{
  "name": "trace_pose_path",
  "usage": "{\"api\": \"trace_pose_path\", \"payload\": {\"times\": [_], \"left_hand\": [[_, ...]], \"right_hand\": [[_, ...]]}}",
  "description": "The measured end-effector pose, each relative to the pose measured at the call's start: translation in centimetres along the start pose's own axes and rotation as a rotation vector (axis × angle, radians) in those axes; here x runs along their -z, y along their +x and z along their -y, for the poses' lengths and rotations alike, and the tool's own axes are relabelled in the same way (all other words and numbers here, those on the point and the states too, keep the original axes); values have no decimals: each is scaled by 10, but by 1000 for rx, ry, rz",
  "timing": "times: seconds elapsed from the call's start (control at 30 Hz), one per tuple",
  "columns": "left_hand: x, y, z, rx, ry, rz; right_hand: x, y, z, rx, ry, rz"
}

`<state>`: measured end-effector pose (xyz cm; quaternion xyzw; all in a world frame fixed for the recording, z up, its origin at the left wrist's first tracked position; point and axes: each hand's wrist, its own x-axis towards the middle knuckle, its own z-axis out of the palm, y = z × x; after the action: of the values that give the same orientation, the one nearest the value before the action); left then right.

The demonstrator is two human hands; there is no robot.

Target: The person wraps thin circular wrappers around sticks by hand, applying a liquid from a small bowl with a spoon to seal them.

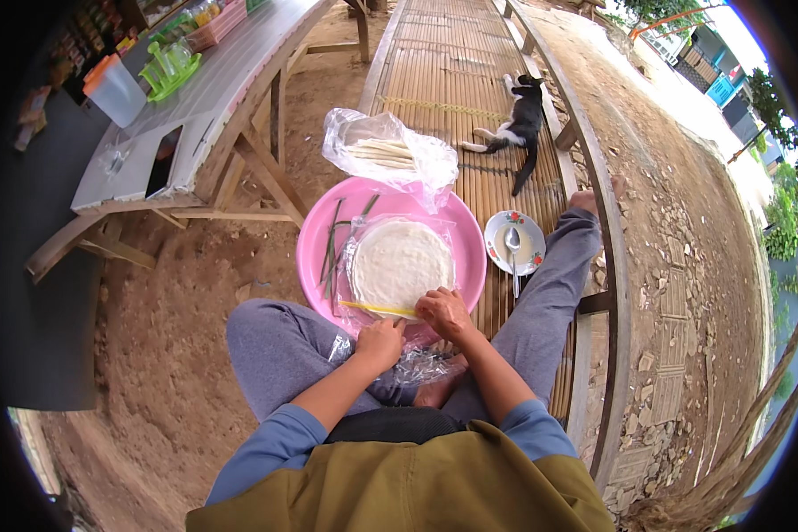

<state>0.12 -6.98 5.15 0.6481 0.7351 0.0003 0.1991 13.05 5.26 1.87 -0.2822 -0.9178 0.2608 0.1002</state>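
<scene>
A stack of thin round white dough sheets lies on clear plastic in a pink plastic basin. Along the near edge of the stack runs a thin yellow strip. My right hand has its bent fingers on the strip's right end. Fingertips of my left hand touch the sheet's near edge; whether they pinch it is hidden. Long green strips rest in the basin's left side. Over its far rim sits an open clear plastic bag holding pale thin rolls.
A flowered bowl with pale liquid and a metal spoon stands right of the basin. A black-and-white cat lies on the bamboo bench. Wooden rail at right; at left, a table with a lidded container.
</scene>
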Motion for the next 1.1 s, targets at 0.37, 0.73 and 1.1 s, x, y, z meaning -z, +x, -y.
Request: {"api": "trace_pose_path", "payload": {"times": [0.37,0.73,1.1], "left_hand": [[2,-2,-1,33,-4,33],[7,1,-3,100,-82,36],[3,10,1,139,-139,35]], "right_hand": [[-2,-4,-3,27,18,14],[2,-3,-5,-20,70,-70],[6,-3,-3,-87,79,-105]]}}
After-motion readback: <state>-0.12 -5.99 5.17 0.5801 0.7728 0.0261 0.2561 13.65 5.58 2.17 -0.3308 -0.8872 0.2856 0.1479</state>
